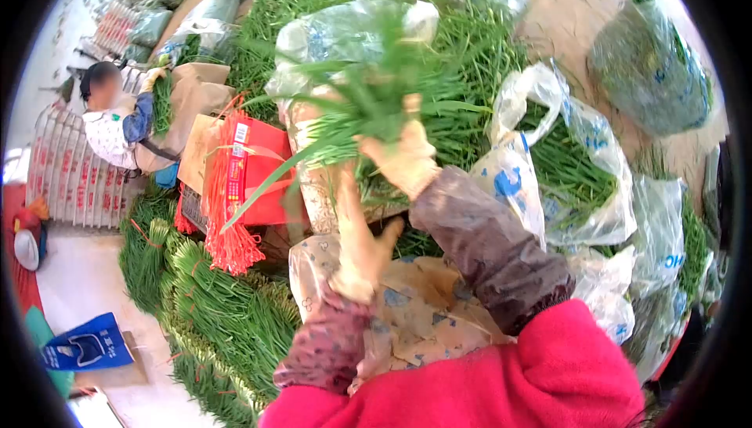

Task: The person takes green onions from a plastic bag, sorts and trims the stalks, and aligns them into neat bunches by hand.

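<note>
The bunch of long, thin leaves [392,83] was bright green, paling to whitish at the stalks. The fleecy crimson-pink top [470,385] met a dusty-rose, dark-spotted left oversleeve [333,334] and a shiny dark-brown right oversleeve [486,232]. Blue print marked the translucent white plastic bag [509,177].

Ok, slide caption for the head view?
Left hand and right hand at a leafy green bunch, near red strands.

Floor [86,271], pale at left, tan at upper right. Directly on it: one rounded clear plastic bag [646,75], blue-printed, stuffed with green leaves; rows of long green stalk bundles [227,295], red-tied; one broad heap of loose green stalks [266,44]; scattered green scraps [650,162].
</note>
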The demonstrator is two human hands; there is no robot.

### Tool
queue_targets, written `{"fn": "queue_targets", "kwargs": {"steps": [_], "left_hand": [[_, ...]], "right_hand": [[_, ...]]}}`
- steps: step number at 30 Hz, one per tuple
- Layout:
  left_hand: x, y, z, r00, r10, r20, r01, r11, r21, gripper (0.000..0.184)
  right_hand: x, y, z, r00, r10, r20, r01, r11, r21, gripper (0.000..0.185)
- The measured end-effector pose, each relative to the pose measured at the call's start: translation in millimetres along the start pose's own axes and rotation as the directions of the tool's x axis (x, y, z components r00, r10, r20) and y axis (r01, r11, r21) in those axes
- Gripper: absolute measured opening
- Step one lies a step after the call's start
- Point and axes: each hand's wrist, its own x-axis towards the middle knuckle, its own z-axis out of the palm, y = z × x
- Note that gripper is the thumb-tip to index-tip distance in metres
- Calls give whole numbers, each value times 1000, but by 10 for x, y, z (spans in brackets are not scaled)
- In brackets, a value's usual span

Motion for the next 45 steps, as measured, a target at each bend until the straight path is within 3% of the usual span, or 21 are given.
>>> {"fn": "queue_targets", "kwargs": {"steps": [2, 3, 5, 7, 8, 9, 11, 14, 16, 18, 19, 21, 23, 24, 27, 29, 31, 34, 37, 42, 45], "left_hand": [[-294, 74, -21, 980, 33, 196, 2, 984, -178, 88], [-398, 54, 62, 918, -26, 396, 239, 832, -500, 82], [-425, 7, 177, 540, 59, 840, 770, 370, -521, 86], [-405, 11, 393, 636, 96, 765, 718, 288, -633, 87], [-375, 30, 468, 709, 118, 695, 668, 206, -715, 90], [-307, 96, 469, 709, 129, 693, 665, 205, -718, 90], [-142, 248, 460, 878, 58, 475, 465, -337, -819, 93], [45, 362, 385, 954, 22, 300, 287, -369, -884, 83], [81, 290, 372, 897, -80, 436, 364, -428, -827, 68], [123, 105, 475, 895, 339, 289, 441, -768, -464, 60], [146, 13, 527, 829, 524, 194, 559, -791, -250, 58], [137, 419, -56, 853, -53, 519, 468, -360, -807, 61], [180, 277, -137, 885, -13, 466, 440, -308, -844, 55], [189, 179, -229, 872, -17, 489, 473, -223, -852, 61], [210, -79, -569, 794, 12, 607, 608, -17, -794, 69], [161, -57, -793, 775, -16, 631, 627, 140, -766, 70], [130, -26, -976, 727, 40, 685, 658, 243, -713, 68], [68, 7, -1196, 618, -12, 786, 727, 391, -565, 66], [-120, -45, -1263, 534, -96, 840, 790, 411, -456, 63], [-306, 75, -1257, 405, -66, 912, 845, 407, -347, 57], [-536, -84, -1219, 271, -53, 961, 916, 320, -240, 57]], "right_hand": [[73, 109, -65, 996, 82, -36, -62, 918, 391, 26], [33, 51, -143, 991, 126, -52, -99, 926, 366, 19], [-56, -77, -214, 997, 60, -56, -17, 814, 581, 28], [-95, -44, -274, 993, 99, -57, -50, 826, 562, 37], [-53, 170, -283, 988, 138, 69, -129, 494, 860, 43], [-157, 149, -316, 993, 93, 76, -111, 455, 883, 50], [-364, 106, -383, 996, 4, 90, -85, 370, 925, 64], [-794, -73, -482, 965, -248, 85, 144, 772, 619, 81], [-1056, -100, -549, 926, -300, 227, 50, 696, 716, 75], [-1065, -29, -629, 769, -580, 269, 464, 796, 388, 56], [-1004, -20, -701, 498, -767, 405, 865, 475, -163, 44], [-1196, -270, -837, 396, -659, 639, 911, 369, -183, 50], [-1295, -260, -905, 281, -568, 774, 935, 343, -88, 51], [-1347, -253, -943, 300, -492, 818, 832, 554, 28, 51], [-1358, -474, -1160, 300, 133, 945, -139, 986, -95, 40], [-1289, -213, -1094, 607, 138, 782, -215, 977, -6, 42], [-1153, -238, -998, 674, 316, 668, -473, 879, 62, 60], [-1123, -101, -735, 971, 2, 241, -8, 1000, 22, 72], [-990, -605, -830, 854, -476, 213, 510, 678, -529, 72], [-830, -521, -655, 885, -253, 390, 465, 453, -760, 87], [-847, -107, -643, 806, -198, 557, 507, 717, -479, 79]]}}
